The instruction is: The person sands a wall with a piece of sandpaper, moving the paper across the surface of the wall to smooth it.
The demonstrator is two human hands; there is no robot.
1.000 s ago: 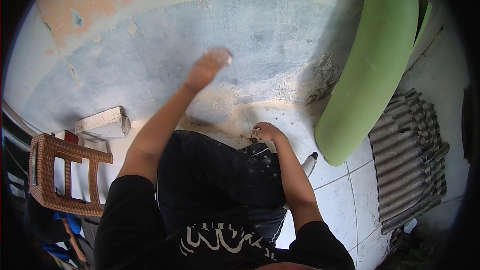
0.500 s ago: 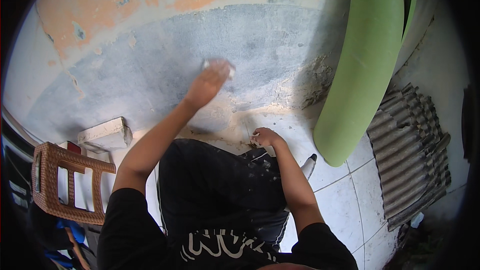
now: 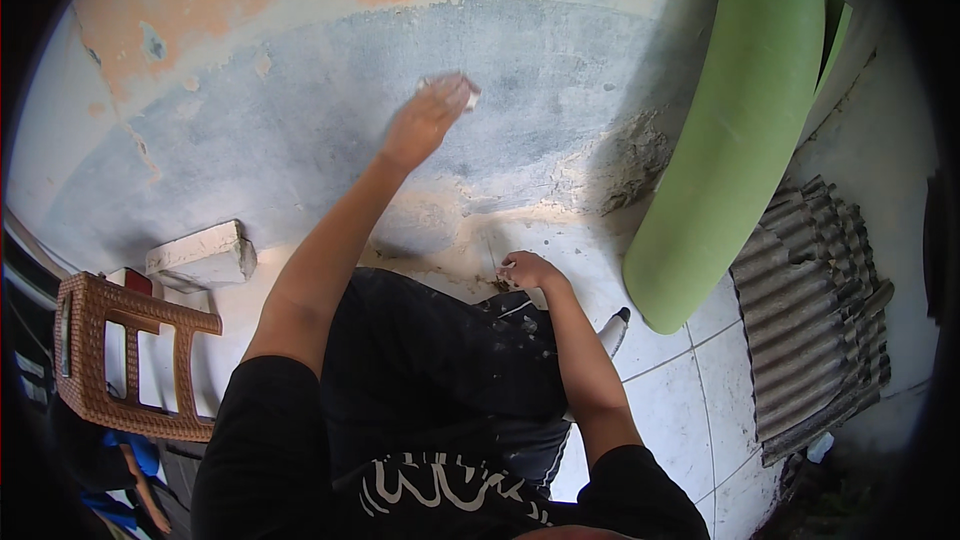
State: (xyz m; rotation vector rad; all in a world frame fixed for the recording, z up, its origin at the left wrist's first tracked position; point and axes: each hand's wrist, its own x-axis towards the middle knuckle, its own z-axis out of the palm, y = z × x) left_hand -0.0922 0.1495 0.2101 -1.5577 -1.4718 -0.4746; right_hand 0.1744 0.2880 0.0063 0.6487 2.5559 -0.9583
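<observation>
My left hand point(image 3: 435, 118) is raised against the grey, patchy wall point(image 3: 330, 100), its fingers closed over a small whitish pad point(image 3: 472, 95) pressed to the surface. Motion blur and the fingers hide most of the pad, so its exact kind is unclear. Low by my black-trousered knee point(image 3: 440, 330), my right hand point(image 3: 530, 271) hangs with loosely bent fingers apart and nothing visible in them. Pale dust spots the trousers. Below that hand, a white rod-like piece with a black tip point(image 3: 614, 328) shows beside my right forearm.
A long green curved sheet point(image 3: 735, 130) leans on the wall at right, beside stacked corrugated grey sheets point(image 3: 805, 320). At left are a pale block point(image 3: 200, 255) and a brown woven-pattern plastic stool point(image 3: 135, 360). White floor tiles point(image 3: 665, 380) lie below. The wall base is crumbling point(image 3: 635, 160).
My left hand has slid up the wall with the whitish pad, slightly to the right. The right hand stays by the knee. The view has shifted slightly.
</observation>
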